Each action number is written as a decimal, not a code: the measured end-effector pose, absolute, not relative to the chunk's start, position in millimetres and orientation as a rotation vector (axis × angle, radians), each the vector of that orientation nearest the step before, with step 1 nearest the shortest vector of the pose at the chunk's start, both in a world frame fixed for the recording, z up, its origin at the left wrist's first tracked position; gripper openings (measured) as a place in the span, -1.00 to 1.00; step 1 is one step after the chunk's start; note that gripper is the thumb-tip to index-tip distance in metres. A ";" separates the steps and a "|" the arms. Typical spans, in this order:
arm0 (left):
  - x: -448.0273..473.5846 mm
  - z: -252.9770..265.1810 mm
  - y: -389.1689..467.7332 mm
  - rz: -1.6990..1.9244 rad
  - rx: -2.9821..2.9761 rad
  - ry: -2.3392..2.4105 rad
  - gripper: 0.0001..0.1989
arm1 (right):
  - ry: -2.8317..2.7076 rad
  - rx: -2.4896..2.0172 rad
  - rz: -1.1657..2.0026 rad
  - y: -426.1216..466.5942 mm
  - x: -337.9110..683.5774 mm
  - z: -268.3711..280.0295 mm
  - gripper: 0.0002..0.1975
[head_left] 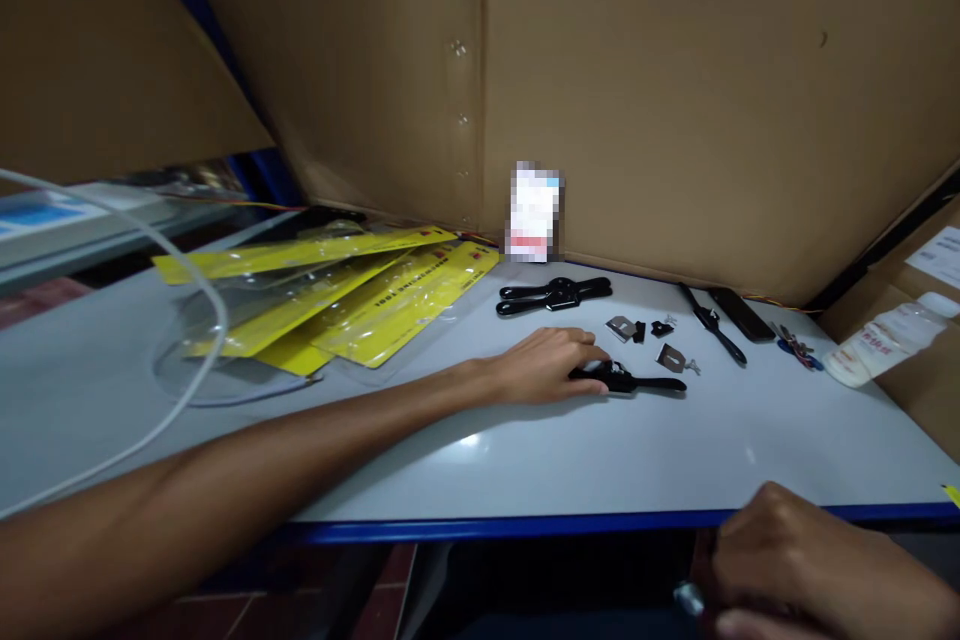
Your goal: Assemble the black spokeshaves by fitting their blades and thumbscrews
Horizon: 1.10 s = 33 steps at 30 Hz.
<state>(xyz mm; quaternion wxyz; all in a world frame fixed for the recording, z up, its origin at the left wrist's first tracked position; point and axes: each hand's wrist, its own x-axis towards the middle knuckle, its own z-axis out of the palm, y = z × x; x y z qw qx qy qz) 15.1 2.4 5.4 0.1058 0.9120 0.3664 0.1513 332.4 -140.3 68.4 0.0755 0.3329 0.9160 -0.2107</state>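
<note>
My left hand [551,365] reaches across the table, its fingers closed around one end of a black spokeshave [660,385] lying on the tabletop. Just behind that tool are loose parts: a metal blade [621,327], a second blade [670,357], small black cap pieces [661,328] and tiny screws [694,367]. Two more black spokeshaves [559,293] lie together farther back, and another spokeshave [712,320] rests to the right. My right hand [795,560] is a closed fist in front of the table's edge; a blurred shiny tip [688,600] shows beside it, its kind unclear.
Yellow blister packages [420,305] are spread at the left, near a white cable [214,305]. A dark oblong object [741,315], keys [796,348] and a white bottle [885,340] are at the right. A cardboard wall [675,100] rises behind the table [525,470].
</note>
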 end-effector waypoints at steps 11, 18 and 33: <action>13.1 1.2 2.6 0.403 2.704 1.074 -0.58 | 3.056 0.886 -0.347 5.8 246.3 69.1 -0.67; 11.7 0.8 2.9 0.412 2.695 1.049 -0.57 | 3.100 0.994 -0.341 22.4 247.2 49.0 -0.88; 9.0 -1.1 3.7 0.387 2.688 1.056 -0.54 | 3.210 0.968 -0.687 20.5 246.6 38.2 -0.75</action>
